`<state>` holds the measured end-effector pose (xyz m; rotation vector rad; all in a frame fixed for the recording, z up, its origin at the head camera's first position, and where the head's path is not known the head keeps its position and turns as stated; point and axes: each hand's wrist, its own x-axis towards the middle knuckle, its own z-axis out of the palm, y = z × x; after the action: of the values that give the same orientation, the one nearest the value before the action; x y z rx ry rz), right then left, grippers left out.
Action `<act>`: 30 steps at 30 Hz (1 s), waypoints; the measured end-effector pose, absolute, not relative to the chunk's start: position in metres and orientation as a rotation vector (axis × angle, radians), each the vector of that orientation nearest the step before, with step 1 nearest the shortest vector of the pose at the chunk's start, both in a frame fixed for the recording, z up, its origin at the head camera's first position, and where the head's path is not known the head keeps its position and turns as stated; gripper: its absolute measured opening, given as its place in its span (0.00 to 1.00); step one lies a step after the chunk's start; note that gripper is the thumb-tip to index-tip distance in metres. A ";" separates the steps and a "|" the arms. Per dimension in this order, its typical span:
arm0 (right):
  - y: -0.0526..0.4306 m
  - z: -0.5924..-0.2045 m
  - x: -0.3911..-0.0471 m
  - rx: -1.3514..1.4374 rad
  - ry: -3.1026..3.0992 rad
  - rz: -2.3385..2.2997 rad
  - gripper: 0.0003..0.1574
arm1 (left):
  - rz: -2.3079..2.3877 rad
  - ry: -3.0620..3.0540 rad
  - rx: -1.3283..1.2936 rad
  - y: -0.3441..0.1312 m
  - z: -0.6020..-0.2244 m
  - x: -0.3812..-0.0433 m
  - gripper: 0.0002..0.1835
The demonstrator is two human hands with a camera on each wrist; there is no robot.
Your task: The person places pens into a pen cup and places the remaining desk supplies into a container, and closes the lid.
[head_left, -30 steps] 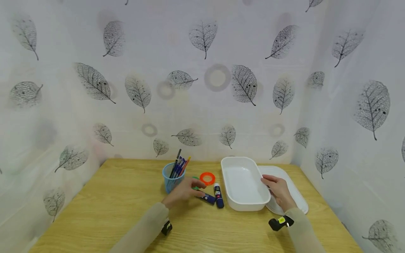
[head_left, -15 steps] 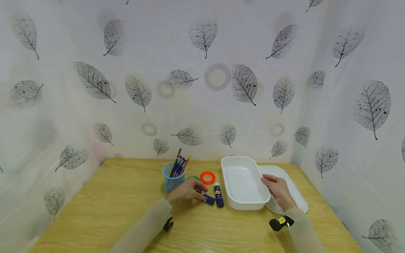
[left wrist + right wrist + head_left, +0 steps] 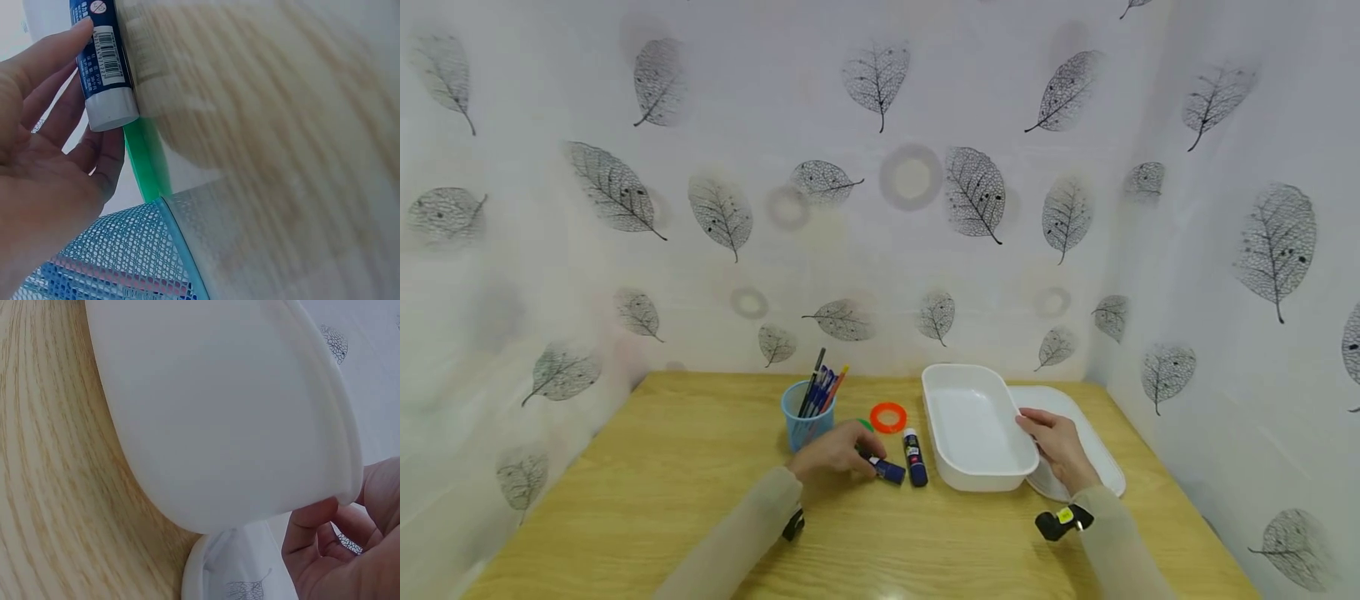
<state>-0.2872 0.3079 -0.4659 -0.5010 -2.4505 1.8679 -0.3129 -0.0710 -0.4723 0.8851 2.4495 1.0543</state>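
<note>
A dark blue glue stick (image 3: pixel 887 471) with a white end lies on the table, and my left hand (image 3: pixel 833 450) pinches it. In the left wrist view the thumb presses the label side of that glue stick (image 3: pixel 106 56), with the fingers behind it. My right hand (image 3: pixel 1060 446) grips the right rim of a white rectangular plastic box (image 3: pixel 977 433), thumb at the lip and fingers beneath it. Just right of the held glue stick lies a second glue stick (image 3: pixel 915 458). A green tape ring (image 3: pixel 866 424) is partly hidden behind my left hand.
A light blue mesh cup (image 3: pixel 797 425) of pens (image 3: pixel 820 396) stands behind my left hand. An orange-red tape ring (image 3: pixel 876 417) lies left of the box. Under the box's right side is a white lid (image 3: pixel 1105 467). A leaf-patterned curtain (image 3: pixel 842 250) surrounds the wooden table.
My left hand has come down from hovering over the glue stick, and its thumb and fingers have closed on it. My right hand keeps its grip on the box. The head view has shifted slightly.
</note>
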 end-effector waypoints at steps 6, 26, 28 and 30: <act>0.305 -0.464 -0.289 -0.527 -2.448 1.876 0.33 | 1.018 2.443 0.907 -0.072 -0.472 -0.315 0.14; 0.303 -0.463 -0.288 -0.509 -2.418 1.940 0.34 | 1.118 2.430 0.873 -0.070 -0.469 -0.312 0.13; 0.303 -0.462 -0.287 -0.510 -2.415 1.944 0.33 | 1.141 2.419 0.867 -0.070 -0.468 -0.311 0.13; 0.303 -0.462 -0.287 -0.514 -2.415 1.945 0.33 | 1.155 2.415 0.853 -0.070 -0.467 -0.310 0.13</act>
<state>-0.2867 0.3027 -0.4622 -0.5137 -2.4155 1.9446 -0.3103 -0.0695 -0.4672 0.8531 2.4150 1.1554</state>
